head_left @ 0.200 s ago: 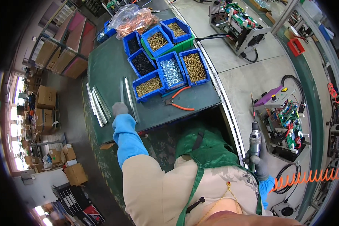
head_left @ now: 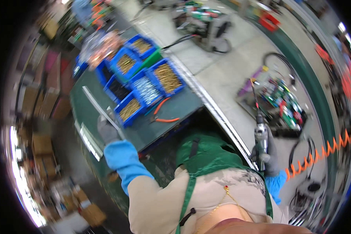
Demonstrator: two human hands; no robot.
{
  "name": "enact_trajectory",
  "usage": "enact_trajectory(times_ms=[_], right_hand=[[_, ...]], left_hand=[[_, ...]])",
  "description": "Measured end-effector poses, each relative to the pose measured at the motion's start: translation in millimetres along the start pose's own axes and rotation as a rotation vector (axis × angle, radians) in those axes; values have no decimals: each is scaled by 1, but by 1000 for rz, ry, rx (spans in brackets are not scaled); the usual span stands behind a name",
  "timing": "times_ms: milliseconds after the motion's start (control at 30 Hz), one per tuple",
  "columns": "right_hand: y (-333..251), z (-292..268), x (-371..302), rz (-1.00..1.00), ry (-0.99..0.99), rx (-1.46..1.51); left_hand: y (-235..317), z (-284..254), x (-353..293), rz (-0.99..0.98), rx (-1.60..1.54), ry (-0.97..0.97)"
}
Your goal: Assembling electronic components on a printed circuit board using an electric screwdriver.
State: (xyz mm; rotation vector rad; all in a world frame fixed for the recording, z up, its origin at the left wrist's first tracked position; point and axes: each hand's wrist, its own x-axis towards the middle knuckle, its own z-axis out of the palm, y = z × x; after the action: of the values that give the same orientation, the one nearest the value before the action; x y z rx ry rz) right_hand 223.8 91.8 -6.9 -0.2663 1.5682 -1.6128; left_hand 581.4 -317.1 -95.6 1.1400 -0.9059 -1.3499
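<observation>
My left hand (head_left: 107,128), in a grey glove, is closed around a long, thin metal strip (head_left: 94,100) over the left part of the green table. Motion blurs its fingers. Beside it, nearer the table's left edge, lies a bundle of similar strips (head_left: 90,143). My right hand (head_left: 272,156), also gloved in grey, grips a silver power screwdriver (head_left: 261,141) with its long bit pointing away from me. That driver is next to an open device with green circuit boards (head_left: 282,102) on the right-hand work surface.
Several blue bins (head_left: 129,111) of brass, silver and black small parts stand mid-table. Orange-handled pliers (head_left: 165,119) lie before them. A plastic bag of copper-coloured parts (head_left: 103,48) sits behind. An orange coiled hose (head_left: 319,154) stretches at right; another open device (head_left: 201,23) stands farther off.
The whole view has swung, shifting the table leftward and down in the picture. My left hand has taken hold of a strip and moved it. My right hand still holds the screwdriver.
</observation>
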Motion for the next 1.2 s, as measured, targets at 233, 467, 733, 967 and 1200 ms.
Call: enact_trajectory(times_ms=[233,467,733,967,1200], right_hand=[[2,-41,-61,-227,251,163],[31,-50,-126,-540,564,265],[63,-46,-148,-585,599,302],[57,-39,-138,-555,637,349],[52,-40,-126,-527,617,380]], left_hand=[[0,215,-81,67,226,-763],[-44,364,-255,1490,587,-1308],[-61,415,-283,1551,724,-1515],[-61,426,-271,1467,722,-1475],[-65,422,-275,1412,883,-1535]])
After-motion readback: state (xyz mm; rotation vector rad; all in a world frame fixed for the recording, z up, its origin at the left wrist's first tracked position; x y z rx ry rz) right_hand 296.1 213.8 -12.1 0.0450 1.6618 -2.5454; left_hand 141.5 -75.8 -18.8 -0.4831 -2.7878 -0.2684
